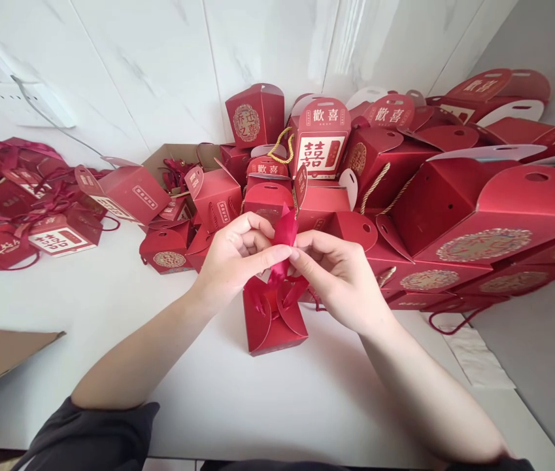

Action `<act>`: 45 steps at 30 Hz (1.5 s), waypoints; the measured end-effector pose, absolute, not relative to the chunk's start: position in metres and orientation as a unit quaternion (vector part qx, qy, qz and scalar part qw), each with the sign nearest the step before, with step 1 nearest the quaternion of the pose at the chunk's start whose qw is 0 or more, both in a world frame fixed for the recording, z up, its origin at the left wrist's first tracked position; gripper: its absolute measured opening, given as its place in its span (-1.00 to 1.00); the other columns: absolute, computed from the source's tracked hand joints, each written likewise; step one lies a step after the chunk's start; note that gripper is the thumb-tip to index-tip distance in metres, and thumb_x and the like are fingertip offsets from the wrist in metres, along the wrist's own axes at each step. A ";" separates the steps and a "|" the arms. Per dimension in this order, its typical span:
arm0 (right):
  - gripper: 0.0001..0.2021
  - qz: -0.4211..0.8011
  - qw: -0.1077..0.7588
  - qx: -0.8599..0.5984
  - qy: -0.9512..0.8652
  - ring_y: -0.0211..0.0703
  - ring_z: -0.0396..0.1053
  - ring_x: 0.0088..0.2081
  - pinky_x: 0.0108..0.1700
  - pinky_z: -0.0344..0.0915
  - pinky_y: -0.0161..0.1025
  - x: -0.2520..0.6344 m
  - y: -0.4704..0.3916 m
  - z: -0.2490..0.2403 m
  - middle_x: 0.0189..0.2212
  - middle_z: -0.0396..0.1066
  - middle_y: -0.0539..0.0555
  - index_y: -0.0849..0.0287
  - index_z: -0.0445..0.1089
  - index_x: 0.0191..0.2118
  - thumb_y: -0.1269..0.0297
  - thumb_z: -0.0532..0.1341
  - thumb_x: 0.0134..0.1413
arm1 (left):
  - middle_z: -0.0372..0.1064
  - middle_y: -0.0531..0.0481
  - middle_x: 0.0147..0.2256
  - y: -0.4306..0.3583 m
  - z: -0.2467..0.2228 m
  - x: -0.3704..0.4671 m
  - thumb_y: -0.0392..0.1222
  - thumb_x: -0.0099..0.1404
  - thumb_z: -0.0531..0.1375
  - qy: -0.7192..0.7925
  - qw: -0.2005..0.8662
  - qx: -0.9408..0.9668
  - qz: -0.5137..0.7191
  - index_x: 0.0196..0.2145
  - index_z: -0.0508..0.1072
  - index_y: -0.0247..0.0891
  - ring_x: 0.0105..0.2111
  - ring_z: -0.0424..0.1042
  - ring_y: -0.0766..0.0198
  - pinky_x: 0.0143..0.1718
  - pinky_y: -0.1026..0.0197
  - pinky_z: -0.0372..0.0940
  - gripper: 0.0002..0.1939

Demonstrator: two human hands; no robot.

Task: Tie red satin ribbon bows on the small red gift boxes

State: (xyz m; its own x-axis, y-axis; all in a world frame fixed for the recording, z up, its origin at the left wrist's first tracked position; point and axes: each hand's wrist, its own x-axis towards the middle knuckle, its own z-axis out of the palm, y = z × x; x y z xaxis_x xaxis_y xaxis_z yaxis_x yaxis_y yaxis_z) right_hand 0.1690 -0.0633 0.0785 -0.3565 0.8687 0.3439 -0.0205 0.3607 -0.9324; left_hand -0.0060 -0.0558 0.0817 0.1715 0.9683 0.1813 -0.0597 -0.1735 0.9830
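Note:
A small red gift box (277,333) with curved, folded-in top flaps stands on the white table in front of me. A shiny crimson ribbon (285,230) threads through its top and rises above it. My left hand (238,252) pinches the ribbon between thumb and forefinger from the left. From the right, my right hand (338,271) grips the same ribbon, its fingertips meeting those of the left. Both hands are closed and held just above the box. My fingers hide part of the ribbon where they meet.
Red gift boxes (473,209) with rope handles are stacked along the wall at the right and back. Ribboned boxes (61,229) lie at the left. Behind them is an open carton (157,157) with ribbons inside. A cardboard flap (2,356) juts in at the lower left.

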 end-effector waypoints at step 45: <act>-0.70 0.145 0.562 -0.340 -0.740 -0.31 0.07 -0.57 -0.51 0.09 -0.26 0.176 -0.078 0.122 -0.63 0.18 -0.08 0.11 0.24 -0.54 0.39 0.19 0.24 | 0.47 -0.16 -0.14 -0.037 -0.006 -0.040 -0.18 -0.08 0.49 0.231 0.538 0.768 0.259 -0.28 0.39 -0.26 -0.10 0.47 0.08 -0.03 0.04 0.36 -0.55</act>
State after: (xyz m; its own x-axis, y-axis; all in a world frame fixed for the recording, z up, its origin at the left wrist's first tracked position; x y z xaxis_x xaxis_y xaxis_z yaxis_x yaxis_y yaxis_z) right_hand 0.1763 -0.0778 0.1218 -0.1368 0.6667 0.7327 0.3398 0.7264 -0.5975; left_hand -0.0400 -0.0368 -0.0064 0.7598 0.6327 0.1496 0.0757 -0.3147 0.9462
